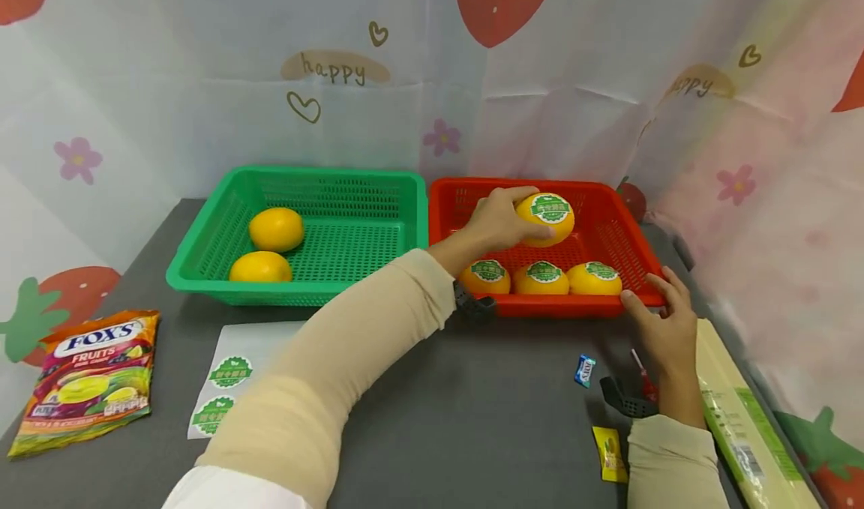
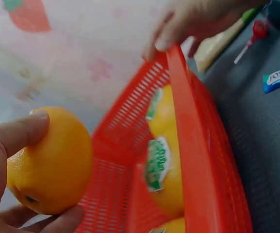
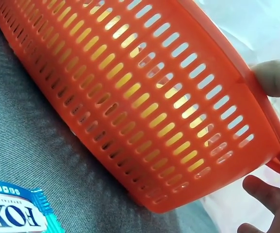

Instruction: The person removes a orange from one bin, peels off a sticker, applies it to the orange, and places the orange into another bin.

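My left hand grips an orange above the red basket. A round green-and-white sticker on the fruit faces up. In the left wrist view, the thumb lies over the orange and the fingers curl under it. Three more stickered oranges sit in a row along the basket's front wall. My right hand holds the basket's front right corner, thumb on the rim; the right wrist view shows its fingers spread outside that corner.
A green basket with two plain oranges stands at left. A sticker sheet and a Fox's candy bag lie in front. Near my right arm are a blue candy, a yellow packet, a red lollipop and a long pale package.
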Available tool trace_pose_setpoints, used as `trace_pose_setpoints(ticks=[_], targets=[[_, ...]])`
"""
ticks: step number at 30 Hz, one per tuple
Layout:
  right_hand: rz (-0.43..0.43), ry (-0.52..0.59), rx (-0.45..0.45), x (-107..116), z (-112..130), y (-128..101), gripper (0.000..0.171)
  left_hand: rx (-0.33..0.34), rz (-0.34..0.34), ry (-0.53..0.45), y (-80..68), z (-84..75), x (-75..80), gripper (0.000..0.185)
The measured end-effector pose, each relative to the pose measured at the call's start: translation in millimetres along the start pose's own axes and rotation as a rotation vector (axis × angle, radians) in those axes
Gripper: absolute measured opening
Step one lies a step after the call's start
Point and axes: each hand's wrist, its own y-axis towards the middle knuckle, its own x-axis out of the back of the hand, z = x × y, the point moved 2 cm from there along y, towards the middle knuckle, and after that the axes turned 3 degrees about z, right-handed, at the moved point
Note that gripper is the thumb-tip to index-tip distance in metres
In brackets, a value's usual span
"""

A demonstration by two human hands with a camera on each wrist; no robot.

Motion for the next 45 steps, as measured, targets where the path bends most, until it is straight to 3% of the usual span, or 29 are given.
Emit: trace_pose_setpoints(ticks=[5, 11, 18, 22, 26, 29, 36, 39, 45], targets=[[-0.006, 0.012, -0.01, -1.3, -1.5, -1.5, 0.062, 0.094, -0.022, 0.052, 32.4, 1.6, -32.6, 0.072], [-0.003, 0.051, 0.011, -6.2, -0.1, -1.2, 0.06, 0.172, -0.003, 0.08, 48.1, 7.9, -50.1, 0.072], [0.014, 0.06, 0.003, -12.3, 3.5, -4.3, 0.061, 0.201, 0.02, 0.14, 51.7, 19.3, -60.3, 0.068], [0.01, 0.065, -0.005, -10.5, 2.4, -7.8, 0.06, 0.216, 0.065, 0.111, 50.5, 24.9, -74.7, 0.07], [0.01, 0.074, 0.001, -8.3, 1.6, -8.5, 0.058, 0.24, 0.086, 0.096, 49.9, 24.6, -84.7, 0.072], [0.009, 0.08, 0.025, -7.0, 1.8, -6.6, 0.057, 0.246, 0.069, 0.143, 50.5, 20.2, -86.5, 0.073], [-0.005, 0.09, 0.054, -3.1, 2.1, -2.3, 0.056, 0.195, 0.06, 0.306, 56.1, 10.8, -93.3, 0.035], [-0.008, 0.089, 0.054, -1.4, 1.9, -0.8, 0.057, 0.204, 0.08, 0.29, 58.5, 10.3, -97.2, 0.031], [-0.008, 0.067, 0.037, 0.5, 0.7, 2.3, 0.057, 0.224, 0.21, 0.168, 63.5, 12.3, -102.6, 0.027]])
